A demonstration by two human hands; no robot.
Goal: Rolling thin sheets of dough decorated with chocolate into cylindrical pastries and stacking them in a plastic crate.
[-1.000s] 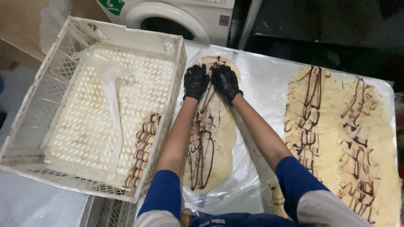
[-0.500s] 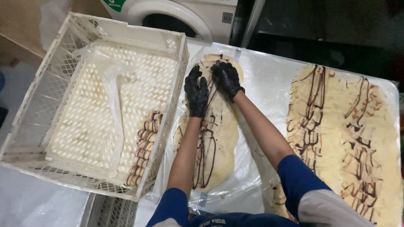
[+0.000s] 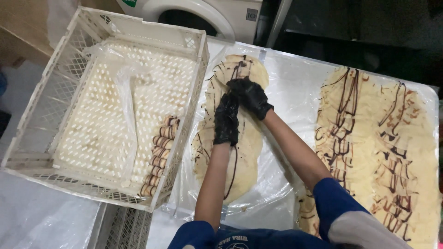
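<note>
While both gloved hands lie on the long dough sheet [image 3: 240, 147] beside the white crate [image 3: 60, 115], we press the left hand [image 3: 226, 121] flat, fingers together; the right hand [image 3: 250, 97] curls over the far end; even pressure avoids smearing the chocolate lines [image 3: 233, 170].

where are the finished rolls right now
In the head view, the rolls lie in a line inside the white crate, along its right wall, just left of the dough sheet under the gloved left hand.

White washing machine [image 3: 203, 14] at the back, dark space beside it, plastic-covered table [image 3: 295, 87]
</note>
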